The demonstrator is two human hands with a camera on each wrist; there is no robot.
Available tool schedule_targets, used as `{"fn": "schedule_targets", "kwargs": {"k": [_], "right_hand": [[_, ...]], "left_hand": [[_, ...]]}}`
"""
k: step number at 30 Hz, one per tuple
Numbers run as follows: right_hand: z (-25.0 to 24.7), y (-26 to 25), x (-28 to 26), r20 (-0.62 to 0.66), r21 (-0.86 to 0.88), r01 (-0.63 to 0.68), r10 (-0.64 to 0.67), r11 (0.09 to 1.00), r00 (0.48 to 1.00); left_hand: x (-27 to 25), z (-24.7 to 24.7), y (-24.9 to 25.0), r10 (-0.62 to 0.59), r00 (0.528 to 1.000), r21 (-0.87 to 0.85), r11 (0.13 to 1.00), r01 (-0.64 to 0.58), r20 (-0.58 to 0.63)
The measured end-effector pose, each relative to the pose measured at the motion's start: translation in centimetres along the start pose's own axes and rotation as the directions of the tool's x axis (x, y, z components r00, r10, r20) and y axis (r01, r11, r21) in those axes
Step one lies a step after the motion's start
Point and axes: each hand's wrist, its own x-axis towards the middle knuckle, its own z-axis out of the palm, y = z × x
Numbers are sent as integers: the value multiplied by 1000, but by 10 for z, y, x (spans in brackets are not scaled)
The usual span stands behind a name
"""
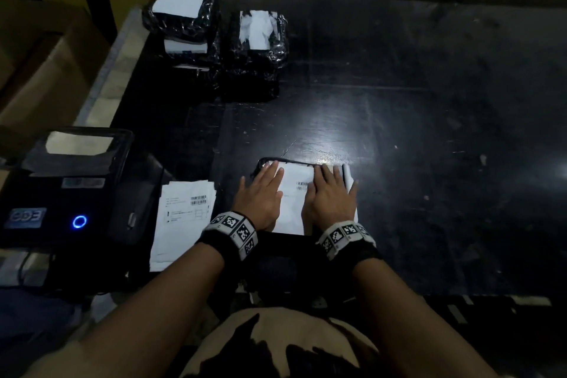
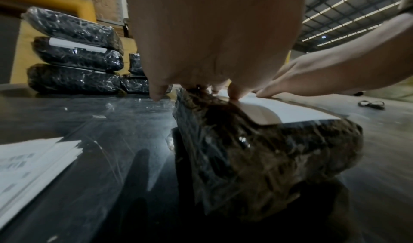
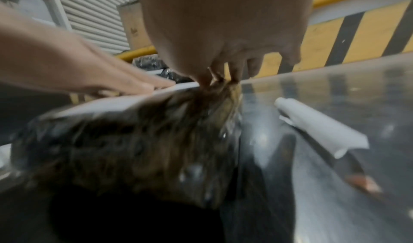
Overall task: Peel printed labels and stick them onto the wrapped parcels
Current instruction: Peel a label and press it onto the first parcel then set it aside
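Note:
A black wrapped parcel [image 1: 266,162] lies on the dark table near me, with a white printed label [image 1: 293,198] on its top. My left hand [image 1: 260,190] presses flat on the label's left side, fingers straight. On the right side my right hand [image 1: 329,193] also presses flat. The left wrist view shows the parcel [image 2: 257,158], the label [image 2: 290,110] and the right hand [image 2: 312,77] on it. In the blurred right wrist view the parcel [image 3: 134,140] sits under the label [image 3: 111,103] and the left hand [image 3: 78,66]. Neither hand holds anything.
A curled strip of white backing paper [image 1: 348,176] [image 3: 317,128] lies just right of the parcel. A pile of printed labels [image 1: 184,218] lies at the left beside a black label printer [image 1: 67,193]. Two stacks of labelled parcels [image 1: 184,24] [image 1: 260,49] stand at the back left.

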Motion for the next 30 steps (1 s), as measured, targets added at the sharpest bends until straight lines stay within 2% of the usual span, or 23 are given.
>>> {"fn": "schedule_targets", "kwargs": {"k": [2,5,7,11,18,20,23,30], "right_hand": [[-2,-1,-2,-31,24,-8,9,1000,999],[1,-12,-22,-108,99,125,-114,987,988],[9,-21,-39,-83,104,191,-183,976,980],[23,-24,-53,-19,75,154,-153,985,988],[17,-16,-52,-15,32,52,-51,998,999],[13,-17,-56,-25,36,67,-66,997,998],[17,-23,-71,-13,78,156,-156,985,988],[28,-10,-86,20,76,73,-74,994,997]], "left_hand": [[1,-1,-1,2,1000,-11,1000,-2,11],[3,-1,-3,-4,999,-17,1000,5,35],[3,-1,-4,-1,999,-18,1000,2,39],[1,-1,-5,21,999,-14,1000,-21,30],[-1,1,-10,48,999,-6,999,-48,26],[-1,1,-11,53,998,-15,998,-53,34],[0,2,-13,71,997,-6,997,-71,28],[-5,8,-14,95,995,43,995,-95,-5]]}}
